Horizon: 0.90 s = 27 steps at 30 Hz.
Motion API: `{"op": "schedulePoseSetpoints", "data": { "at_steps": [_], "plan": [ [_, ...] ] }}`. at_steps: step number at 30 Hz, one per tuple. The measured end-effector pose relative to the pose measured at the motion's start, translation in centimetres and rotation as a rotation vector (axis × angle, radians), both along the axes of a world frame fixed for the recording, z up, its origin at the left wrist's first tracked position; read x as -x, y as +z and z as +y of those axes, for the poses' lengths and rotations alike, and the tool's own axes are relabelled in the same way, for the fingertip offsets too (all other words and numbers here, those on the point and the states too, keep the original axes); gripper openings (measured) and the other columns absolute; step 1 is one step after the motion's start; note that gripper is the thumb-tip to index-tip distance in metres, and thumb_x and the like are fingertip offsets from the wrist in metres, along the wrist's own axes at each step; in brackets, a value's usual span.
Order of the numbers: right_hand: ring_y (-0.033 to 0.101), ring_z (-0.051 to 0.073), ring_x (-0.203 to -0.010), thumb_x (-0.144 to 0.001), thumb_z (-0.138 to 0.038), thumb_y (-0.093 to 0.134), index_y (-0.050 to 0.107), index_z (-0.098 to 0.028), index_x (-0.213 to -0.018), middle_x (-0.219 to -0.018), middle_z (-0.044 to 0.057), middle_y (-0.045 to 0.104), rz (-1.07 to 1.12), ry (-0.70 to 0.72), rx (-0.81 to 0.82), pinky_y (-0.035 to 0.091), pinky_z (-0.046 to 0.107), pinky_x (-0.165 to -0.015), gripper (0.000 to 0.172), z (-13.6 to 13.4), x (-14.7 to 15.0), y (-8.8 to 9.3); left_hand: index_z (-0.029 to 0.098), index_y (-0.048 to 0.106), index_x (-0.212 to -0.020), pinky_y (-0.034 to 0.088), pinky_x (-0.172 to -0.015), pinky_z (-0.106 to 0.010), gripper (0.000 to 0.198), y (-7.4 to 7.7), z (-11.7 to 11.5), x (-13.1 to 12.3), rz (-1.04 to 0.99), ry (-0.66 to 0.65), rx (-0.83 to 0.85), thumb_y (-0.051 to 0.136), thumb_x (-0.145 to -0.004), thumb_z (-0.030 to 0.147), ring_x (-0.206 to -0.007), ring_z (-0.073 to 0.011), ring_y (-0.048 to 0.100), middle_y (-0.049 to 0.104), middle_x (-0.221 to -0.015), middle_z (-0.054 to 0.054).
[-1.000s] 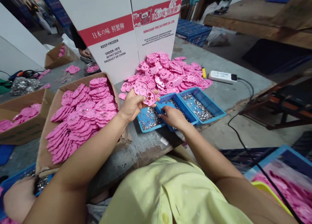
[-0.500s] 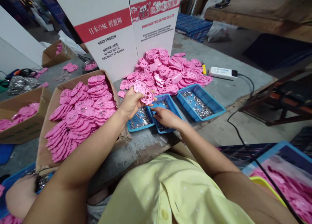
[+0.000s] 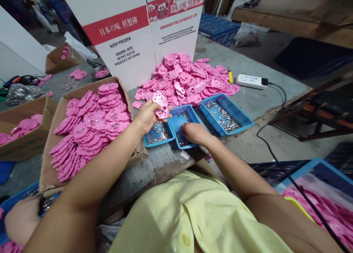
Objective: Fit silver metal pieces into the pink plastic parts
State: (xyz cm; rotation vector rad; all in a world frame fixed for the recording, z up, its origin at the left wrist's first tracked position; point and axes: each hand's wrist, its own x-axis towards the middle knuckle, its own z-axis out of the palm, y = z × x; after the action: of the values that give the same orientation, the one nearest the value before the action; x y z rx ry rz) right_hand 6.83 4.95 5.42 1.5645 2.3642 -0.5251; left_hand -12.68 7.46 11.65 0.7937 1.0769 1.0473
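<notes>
My left hand [image 3: 147, 117] holds one pink plastic piece [image 3: 160, 104] with holes in it, between thumb and fingers. Over the middle blue tray [image 3: 180, 121], which has small metal parts in it, my right hand [image 3: 194, 133] reaches down with its fingertips pressed together; whatever they may hold is too small to see. A second blue tray [image 3: 158, 133] of metal parts lies under and beside my left hand, and a third blue tray [image 3: 226, 114] is to the right. Behind the trays rises a heap of pink pieces [image 3: 187, 78].
At the left stands a cardboard box [image 3: 46, 154] with stacked pink pieces. White printed cartons [image 3: 124, 73] stand behind. A white power strip [image 3: 252, 81] with a black cable [image 3: 271, 154] is on the right. A person's knee or limb [image 3: 22, 220] shows at lower left.
My right hand has moved from near the pink piece down and right into the middle tray, its fingers now drawn together. The pink piece in my left hand is turned more upright.
</notes>
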Motion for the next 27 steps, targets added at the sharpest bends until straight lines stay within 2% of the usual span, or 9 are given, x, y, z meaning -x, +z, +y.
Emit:
{"op": "schedulePoseSetpoints", "data": {
  "at_steps": [2, 5, 9, 11, 13, 17, 22, 24, 27],
  "plan": [
    [0.076, 0.031, -0.105, -0.098, -0.016, 0.053, 0.076, -0.016, -0.112, -0.12, 0.017, 0.08, 0.111, -0.074, -0.046, 0.047, 0.033, -0.078, 0.027, 0.5, -0.5, 0.1, 0.015, 0.058, -0.121, 0.055, -0.049, -0.024, 0.049, 0.0, 0.0, 0.0, 0.014, 0.002, 0.001, 0.059, -0.072, 0.01, -0.082, -0.0264, 0.08, 0.08, -0.103, -0.016],
    [0.073, 0.026, -0.092, -0.094, -0.015, 0.055, 0.073, -0.017, -0.104, -0.105, 0.013, 0.081, 0.296, -0.275, -0.173, 0.043, 0.031, -0.074, 0.021, 1.8, -1.9, 0.2, 0.015, 0.058, -0.12, 0.053, -0.047, -0.024, 0.048, 0.1, 0.0, 0.0, 0.035, -0.009, 0.004, 0.059, -0.072, 0.011, -0.077, -0.0246, 0.079, 0.08, -0.099, -0.015],
    [0.065, 0.022, -0.08, -0.087, -0.02, 0.061, 0.069, -0.018, -0.091, -0.091, 0.008, 0.077, 0.491, -0.579, -0.396, 0.041, 0.029, -0.071, 0.009, 4.0, -5.8, -0.1, 0.015, 0.057, -0.111, 0.052, -0.044, -0.025, 0.038, 0.2, -0.1, 0.0, 0.066, -0.011, -0.004, 0.058, -0.073, 0.012, -0.069, -0.0246, 0.078, 0.079, -0.095, -0.014],
    [0.063, 0.022, -0.078, -0.084, -0.021, 0.063, 0.068, -0.019, -0.087, -0.088, 0.008, 0.076, 0.483, -0.693, -0.468, 0.041, 0.03, -0.071, 0.007, 4.9, -8.3, -0.5, 0.016, 0.058, -0.108, 0.053, -0.045, -0.025, 0.035, 0.2, -0.1, 0.0, 0.058, -0.006, -0.011, 0.059, -0.073, 0.012, -0.071, -0.0259, 0.079, 0.079, -0.095, -0.015],
    [0.063, 0.023, -0.078, -0.081, -0.019, 0.063, 0.069, -0.019, -0.085, -0.085, 0.008, 0.074, 0.397, -0.77, -0.472, 0.042, 0.032, -0.073, 0.007, 5.5, -10.3, -1.0, 0.016, 0.058, -0.108, 0.052, -0.045, -0.024, 0.036, 0.2, -0.1, 0.0, 0.045, 0.003, -0.017, 0.06, -0.073, 0.012, -0.076, -0.0271, 0.08, 0.08, -0.097, -0.015],
    [0.064, 0.023, -0.078, -0.079, -0.019, 0.065, 0.066, -0.021, -0.078, -0.078, 0.006, 0.07, 0.337, -0.842, -0.298, 0.044, 0.032, -0.075, 0.003, 5.5, -11.8, -2.6, 0.015, 0.059, -0.114, 0.055, -0.048, -0.024, 0.041, 0.1, 0.0, 0.0, 0.036, 0.014, -0.009, 0.06, -0.073, 0.011, -0.08, -0.0276, 0.081, 0.08, -0.099, -0.016],
    [0.056, 0.016, -0.063, -0.079, -0.021, 0.063, 0.058, -0.021, -0.075, -0.062, -0.002, 0.06, 0.651, -0.816, -0.169, 0.043, 0.028, -0.067, 0.006, 5.0, -9.5, -4.5, 0.014, 0.06, -0.121, 0.063, -0.056, -0.029, 0.049, 0.1, 0.1, 0.1, 0.021, 0.003, -0.004, 0.06, -0.073, 0.011, -0.084, -0.0275, 0.081, 0.081, -0.099, -0.015],
    [0.054, 0.015, -0.061, -0.077, -0.02, 0.063, 0.057, -0.021, -0.074, -0.06, -0.003, 0.059, 0.72, -0.794, -0.152, 0.043, 0.027, -0.066, 0.007, 5.0, -8.6, -4.6, 0.014, 0.059, -0.122, 0.064, -0.058, -0.031, 0.05, 0.1, 0.1, 0.1, 0.019, 0.01, -0.005, 0.06, -0.072, 0.011, -0.083, -0.0278, 0.081, 0.081, -0.098, -0.015],
    [0.059, 0.016, -0.064, -0.076, -0.023, 0.067, 0.054, -0.022, -0.074, -0.062, -0.003, 0.061, 0.848, -0.833, -0.23, 0.047, 0.028, -0.068, 0.013, 5.0, -7.7, -4.0, 0.015, 0.058, -0.118, 0.064, -0.058, -0.031, 0.046, 0.1, 0.0, 0.1, 0.024, 0.024, 0.009, 0.06, -0.071, 0.011, -0.081, -0.0273, 0.081, 0.08, -0.096, -0.014]
  ]
}}
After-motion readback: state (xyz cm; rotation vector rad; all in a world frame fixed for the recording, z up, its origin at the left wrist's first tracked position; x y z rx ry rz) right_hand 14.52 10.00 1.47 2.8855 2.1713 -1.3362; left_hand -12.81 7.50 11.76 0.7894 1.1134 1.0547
